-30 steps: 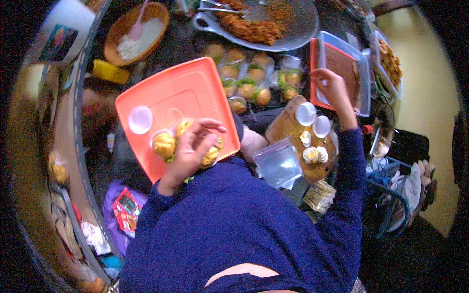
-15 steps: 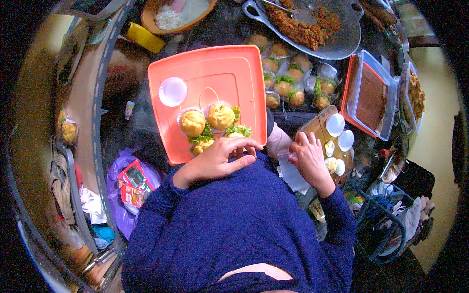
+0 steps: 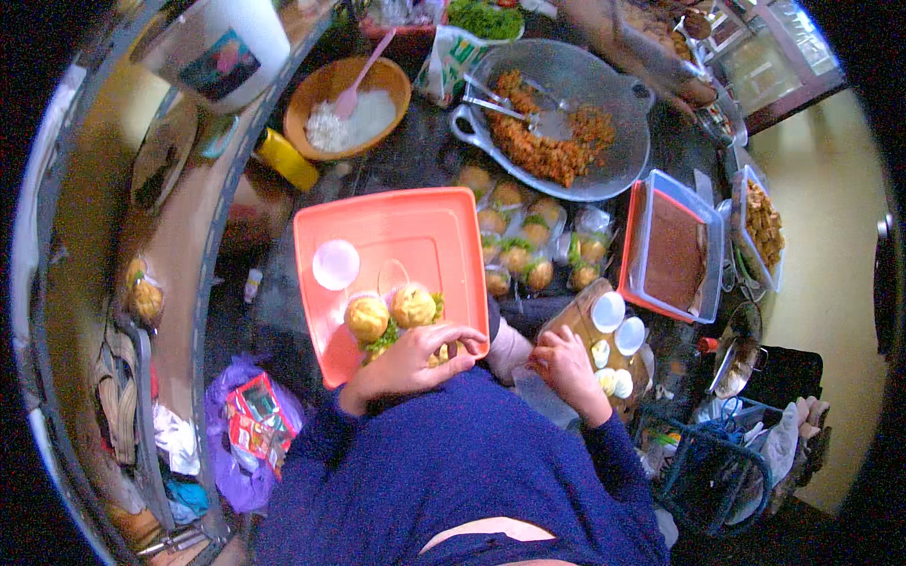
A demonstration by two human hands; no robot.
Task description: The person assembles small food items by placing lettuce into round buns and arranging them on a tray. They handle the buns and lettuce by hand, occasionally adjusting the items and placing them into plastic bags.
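This is looking like a kitchen-type spot, home or business, can't tell which. A wide metal pan (image 3: 596,80) is holding a reddish-brown mix (image 3: 547,156), a pink spatula (image 3: 349,98) is leaning in an orange bowl (image 3: 303,111), filled buns (image 3: 515,253) are sitting in clear packs, and egg pieces (image 3: 622,383) are lying on a wooden board (image 3: 574,316).

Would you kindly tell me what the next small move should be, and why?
Probably the right hand should pinch and lift a clear plastic bag: that hand is right by it, the lettuce-filled buns on the orange tray appear unbagged, and similar buns beyond the tray seem to sit in clear packaging.
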